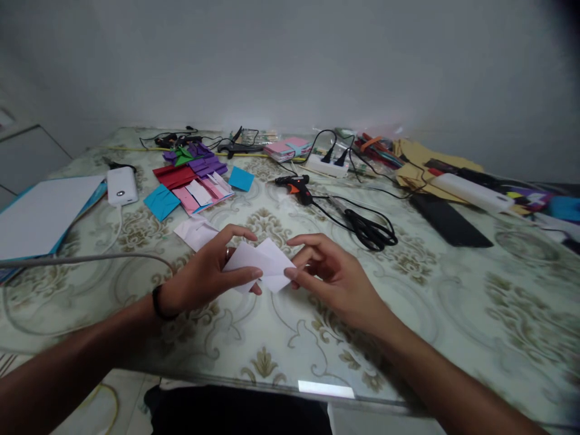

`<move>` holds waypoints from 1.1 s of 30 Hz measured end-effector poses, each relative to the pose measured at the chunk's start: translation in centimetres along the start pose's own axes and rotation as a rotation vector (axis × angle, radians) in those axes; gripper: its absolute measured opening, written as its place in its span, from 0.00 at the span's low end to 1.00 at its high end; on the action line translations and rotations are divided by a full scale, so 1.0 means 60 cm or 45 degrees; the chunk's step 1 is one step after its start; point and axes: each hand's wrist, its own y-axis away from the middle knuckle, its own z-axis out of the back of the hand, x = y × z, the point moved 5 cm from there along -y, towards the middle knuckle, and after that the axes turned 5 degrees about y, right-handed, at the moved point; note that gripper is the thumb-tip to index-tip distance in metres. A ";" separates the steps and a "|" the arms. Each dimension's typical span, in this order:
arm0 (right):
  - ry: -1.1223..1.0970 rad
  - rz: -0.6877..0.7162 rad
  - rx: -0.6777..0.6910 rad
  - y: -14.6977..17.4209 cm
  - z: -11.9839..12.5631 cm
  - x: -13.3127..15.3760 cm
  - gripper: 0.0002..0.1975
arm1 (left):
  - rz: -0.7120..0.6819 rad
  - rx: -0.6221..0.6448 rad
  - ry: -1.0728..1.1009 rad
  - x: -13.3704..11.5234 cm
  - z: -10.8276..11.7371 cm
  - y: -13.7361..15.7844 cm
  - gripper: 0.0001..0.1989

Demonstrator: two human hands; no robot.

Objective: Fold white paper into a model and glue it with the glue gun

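Note:
White paper (272,261), in what look like two overlapping pieces, is held above the near middle of the table. My left hand (222,269) grips its left part, thumb on top and fingers beneath. At the right corner, my right hand (324,272) pinches the paper between thumb and fingers. A folded white paper (196,232) lies on the table just beyond my left hand. Past it are pink folded papers (203,192), a red folded paper (174,176), purple folded papers (206,164) and blue paper squares (162,202).
A glue gun (296,186) with a coiled black cable (369,229) lies beyond my right hand. At left are a white power bank (122,185) and stacked paper sheets (45,214). A power strip (327,165), brown paper (410,175) and a black slab-like object (448,219) lie farther right.

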 end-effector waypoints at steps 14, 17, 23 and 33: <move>0.265 0.210 0.128 0.001 -0.001 0.012 0.10 | -0.581 -0.147 -0.695 -0.035 0.006 0.017 0.10; 0.407 0.342 0.085 0.002 -0.003 0.016 0.11 | -0.467 -0.007 -0.597 -0.030 0.008 0.010 0.16; 0.635 0.435 0.034 0.002 -0.003 0.002 0.13 | -0.292 0.090 -0.389 -0.002 0.035 -0.009 0.14; 0.977 0.694 0.225 0.010 -0.042 -0.030 0.18 | -0.471 0.120 -1.104 0.040 0.029 -0.023 0.05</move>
